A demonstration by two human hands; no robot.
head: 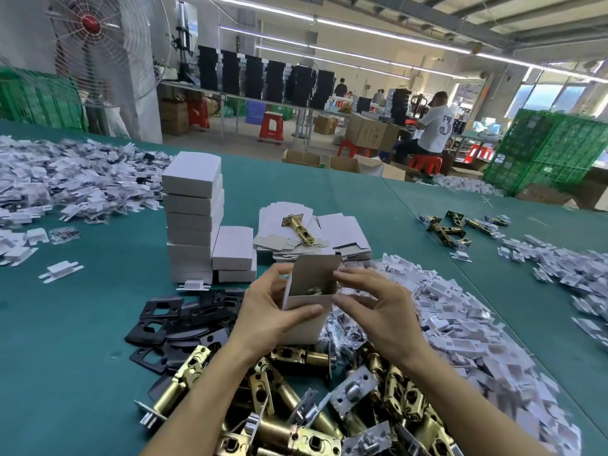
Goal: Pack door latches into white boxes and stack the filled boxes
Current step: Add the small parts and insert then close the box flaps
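My left hand [266, 311] grips a small white box [307, 319] held upright, with its top flap [317, 273] standing open. A brass part shows inside the mouth. My right hand [371, 307] holds the box's right side, fingertips at the flap's edge. Below my wrists lies a heap of brass door latches [296, 409]. A tall stack of filled white boxes [192, 218] stands to the left, with a shorter stack [233, 253] beside it. Flat unfolded boxes [316, 235] lie behind, one latch [297, 227] on top.
Black strike plates [174, 320] lie left of my hands. White bagged small parts are piled at the right [460, 311] and the far left [65, 182]. More latches [454, 225] sit at the far right on the green table [98, 324]. Beyond are a fan, crates and workers.
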